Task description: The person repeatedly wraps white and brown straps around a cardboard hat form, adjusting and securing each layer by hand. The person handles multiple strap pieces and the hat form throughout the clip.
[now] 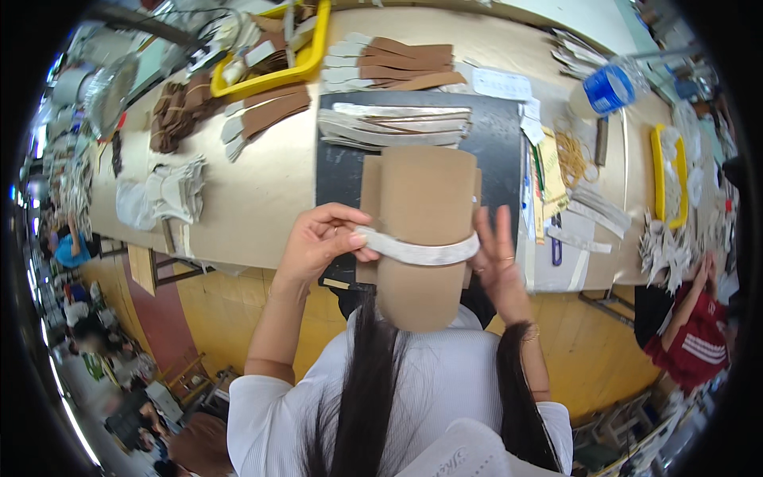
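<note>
A tan rounded form point(425, 187) stands over the front edge of a dark work mat, close to my body, with flatter tan pieces point(370, 191) at its sides. Across its near half curves a pale whitish strip point(421, 253). The strip's left end is pinched between the thumb and fingers of my left hand point(326, 238). At its right end is my right hand point(501, 258), fingers spread beside the form; its thumb side is at the strip, and whether it touches is hard to tell.
On the dark mat point(497, 127) lie several pale strips point(397, 123). Beyond them are brown strips with pale ends point(409, 62) and a yellow tray point(318, 48). To the right are rubber bands point(574, 155), a blue-labelled bottle point(608, 89) and a purple cutter point(556, 250). Other people sit nearby.
</note>
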Motion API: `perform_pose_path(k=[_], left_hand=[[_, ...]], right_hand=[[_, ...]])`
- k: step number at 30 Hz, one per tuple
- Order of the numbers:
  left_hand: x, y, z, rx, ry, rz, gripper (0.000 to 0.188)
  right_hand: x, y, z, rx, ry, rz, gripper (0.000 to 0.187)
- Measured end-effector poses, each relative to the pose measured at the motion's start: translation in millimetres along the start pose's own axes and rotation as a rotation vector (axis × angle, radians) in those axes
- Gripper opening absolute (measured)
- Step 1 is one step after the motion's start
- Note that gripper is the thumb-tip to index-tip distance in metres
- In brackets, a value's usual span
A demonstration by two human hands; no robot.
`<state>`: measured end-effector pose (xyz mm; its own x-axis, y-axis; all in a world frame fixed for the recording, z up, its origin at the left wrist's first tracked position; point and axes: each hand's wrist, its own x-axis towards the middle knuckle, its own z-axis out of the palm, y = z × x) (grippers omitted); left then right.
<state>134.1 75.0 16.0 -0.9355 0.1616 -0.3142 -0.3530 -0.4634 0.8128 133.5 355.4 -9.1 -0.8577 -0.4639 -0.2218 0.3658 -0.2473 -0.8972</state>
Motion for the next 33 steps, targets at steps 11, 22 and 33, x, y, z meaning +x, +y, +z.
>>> perform_pose_path(k=[11,22,33], left_hand=[[70,71,-1,0.051,-0.191,0.175,0.021],[109,68,-71,0.475,0.076,-0.003,0.025],[119,92,-79,0.819,0.239,0.036,0.027]], right_hand=[[15,-56,-37,-0.187,0.381,-0.394,0.073],[7,-53,-55,-0.275,0.501,-0.341,0.053],[-4,-59,-76,-0.977,0.678,-0.281,0.028]])
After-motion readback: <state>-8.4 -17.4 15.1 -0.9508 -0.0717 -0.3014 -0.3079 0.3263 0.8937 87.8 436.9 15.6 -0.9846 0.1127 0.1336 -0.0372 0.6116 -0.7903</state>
